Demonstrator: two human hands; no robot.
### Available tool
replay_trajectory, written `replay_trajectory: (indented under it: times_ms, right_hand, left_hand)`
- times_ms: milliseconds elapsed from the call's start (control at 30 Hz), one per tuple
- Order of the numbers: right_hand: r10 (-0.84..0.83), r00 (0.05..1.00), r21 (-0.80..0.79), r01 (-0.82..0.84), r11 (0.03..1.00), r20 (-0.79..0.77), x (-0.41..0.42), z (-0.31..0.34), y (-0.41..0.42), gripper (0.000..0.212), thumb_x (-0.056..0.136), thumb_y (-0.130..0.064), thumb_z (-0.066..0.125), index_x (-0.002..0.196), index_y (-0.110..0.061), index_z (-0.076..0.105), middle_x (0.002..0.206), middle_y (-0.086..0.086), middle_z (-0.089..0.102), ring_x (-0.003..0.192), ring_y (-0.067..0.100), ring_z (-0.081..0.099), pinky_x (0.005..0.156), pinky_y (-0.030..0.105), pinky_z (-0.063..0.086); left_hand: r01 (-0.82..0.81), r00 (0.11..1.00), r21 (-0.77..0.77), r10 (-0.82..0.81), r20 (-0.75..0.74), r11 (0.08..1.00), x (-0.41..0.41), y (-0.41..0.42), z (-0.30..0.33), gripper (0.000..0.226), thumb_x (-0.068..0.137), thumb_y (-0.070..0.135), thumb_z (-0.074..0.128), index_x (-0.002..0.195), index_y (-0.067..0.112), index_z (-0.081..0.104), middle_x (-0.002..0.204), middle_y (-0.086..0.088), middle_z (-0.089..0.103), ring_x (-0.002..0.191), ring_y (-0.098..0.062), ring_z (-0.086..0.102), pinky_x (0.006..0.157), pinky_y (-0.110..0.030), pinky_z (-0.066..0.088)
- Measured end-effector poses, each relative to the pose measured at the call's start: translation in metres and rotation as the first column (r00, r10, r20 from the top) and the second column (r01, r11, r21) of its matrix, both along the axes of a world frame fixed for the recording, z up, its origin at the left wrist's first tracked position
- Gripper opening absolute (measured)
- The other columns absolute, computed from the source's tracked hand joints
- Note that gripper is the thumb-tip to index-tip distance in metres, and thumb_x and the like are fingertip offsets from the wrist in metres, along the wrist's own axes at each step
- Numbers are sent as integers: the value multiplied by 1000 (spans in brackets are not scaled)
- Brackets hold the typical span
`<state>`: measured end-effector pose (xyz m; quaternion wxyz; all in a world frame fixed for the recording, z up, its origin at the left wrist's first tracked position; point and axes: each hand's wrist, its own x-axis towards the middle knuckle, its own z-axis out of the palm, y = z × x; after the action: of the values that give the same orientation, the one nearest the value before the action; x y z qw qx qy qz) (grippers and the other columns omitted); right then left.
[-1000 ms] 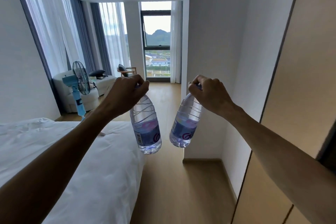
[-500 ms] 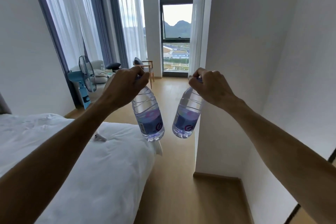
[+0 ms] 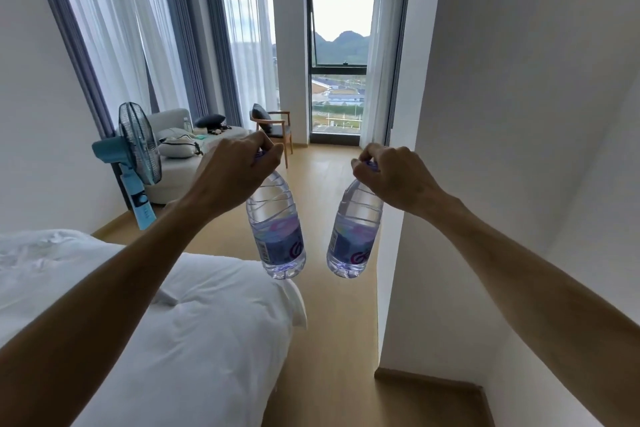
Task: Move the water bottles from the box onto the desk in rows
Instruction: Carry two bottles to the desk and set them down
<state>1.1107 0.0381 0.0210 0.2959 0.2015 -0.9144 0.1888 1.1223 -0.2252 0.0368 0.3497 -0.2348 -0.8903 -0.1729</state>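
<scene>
Bottles hang in the air, one from each hand, held out over the wood floor (image 3: 332,340) between the bed (image 3: 180,340) and a white wall (image 3: 502,114). The left hand (image 3: 235,173) curls its fingers round the cap of the left bottle (image 3: 277,232); the right hand (image 3: 394,177) grips the cap of the right bottle (image 3: 353,239) the same way. Both caps are mostly hidden under the fingers. Each clear bottle holds water and wears a purple label, its print too blurred to read. Further off stand a blue fan (image 3: 136,156), a pale sofa (image 3: 173,156), a wooden chair (image 3: 273,125) and a tall window (image 3: 341,55) with curtains.
</scene>
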Motion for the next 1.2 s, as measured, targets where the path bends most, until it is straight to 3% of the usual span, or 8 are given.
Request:
replay_trajectory:
  times_ms: [300, 567, 767, 900, 1033, 1200]
  right_hand:
    - [-61, 998, 3, 61, 998, -24, -157, 5, 3, 31, 97, -36, 49, 101, -8, 63, 86, 9, 71, 68, 22, 65, 68, 36, 58]
    - [-26, 999, -52, 24, 998, -33, -298, 1, -1, 29, 97, -31, 52, 99, -5, 65, 76, -3, 57, 60, 11, 54, 55, 14, 38]
    - [106, 994, 58, -104, 993, -29, -414, -4, -1, 31, 97, -33, 54, 97, -4, 65, 73, -4, 57, 50, 6, 50, 52, 19, 45]
    - [113, 993, 67, -110, 992, -36, -493, -4, -2, 32, 97, -34, 54, 96, -4, 65, 73, -2, 59, 48, 2, 47, 49, 16, 38]
    - [87, 996, 75, -86, 994, -15, -566, -11, -8, 32, 96, -37, 52, 93, -7, 63, 77, 5, 68, 52, 16, 57, 51, 23, 46]
    - [32, 999, 59, -31, 998, -13, -656, -23, -11, 32, 96, -38, 53, 92, -8, 65, 71, 0, 60, 49, 13, 50, 47, 18, 34]
  left_hand:
    - [-30, 1000, -54, 30, 4, 998, -165, -11, 10, 59, 94, 61, 26, 90, 13, 61, 71, -2, 64, 54, -13, 59, 58, -37, 55]
    - [-38, 999, -29, 39, 20, 999, -301, -8, -2, 42, 99, 47, 39, 85, 13, 59, 66, 0, 60, 53, -14, 57, 57, -37, 53]
    - [-110, 993, -106, 114, 34, 988, -401, 1, -6, 36, 99, 44, 43, 88, 14, 59, 71, 1, 58, 57, -15, 55, 50, -24, 33]
    - [-160, 985, -87, 165, 51, 983, -468, 6, -3, 37, 97, 47, 43, 89, 16, 61, 75, 2, 59, 64, -17, 57, 60, -29, 36]
    - [-181, 981, -72, 186, 61, 981, -534, 5, -4, 37, 96, 49, 44, 88, 17, 61, 80, 0, 63, 73, -21, 59, 65, -33, 41]
    - [-194, 977, -63, 199, 81, 979, -619, 8, -11, 34, 97, 48, 45, 88, 19, 60, 75, 4, 57, 71, -18, 54, 63, -31, 35]
